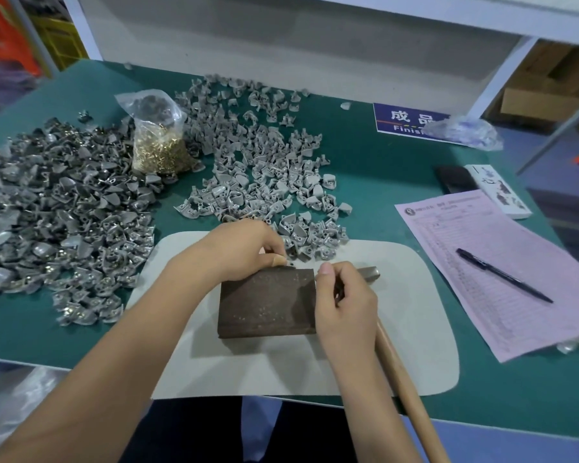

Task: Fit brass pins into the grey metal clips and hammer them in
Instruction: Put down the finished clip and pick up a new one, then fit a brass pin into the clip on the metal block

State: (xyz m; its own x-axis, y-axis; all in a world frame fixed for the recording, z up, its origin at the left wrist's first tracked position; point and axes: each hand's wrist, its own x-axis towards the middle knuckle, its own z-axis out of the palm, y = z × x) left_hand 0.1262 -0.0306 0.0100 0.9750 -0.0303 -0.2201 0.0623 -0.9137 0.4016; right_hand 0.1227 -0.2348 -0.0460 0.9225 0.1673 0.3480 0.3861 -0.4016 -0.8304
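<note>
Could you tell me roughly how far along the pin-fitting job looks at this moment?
Partly through. The darker pile on the left shows shiny heads, so it looks finished. In hand: the left hand pinches something small at the dark block; the right hand grips the hammer. Left: a large pile of plain grey clips and a bag of brass pins.

Block [266, 302] sits on mat [415, 295] at table's [398, 155] near edge. Left hand [244, 248] at block's far-left corner, right hand [345, 305] at its right side. Hammer [398, 372] lies right of block under right hand. Clips [264, 168] piled behind mat; second pile [54, 212] far left; pin bag [157, 135] between piles. Form [502, 272] with pen [503, 275] on it, right. Sign [405, 120] back right.
</note>
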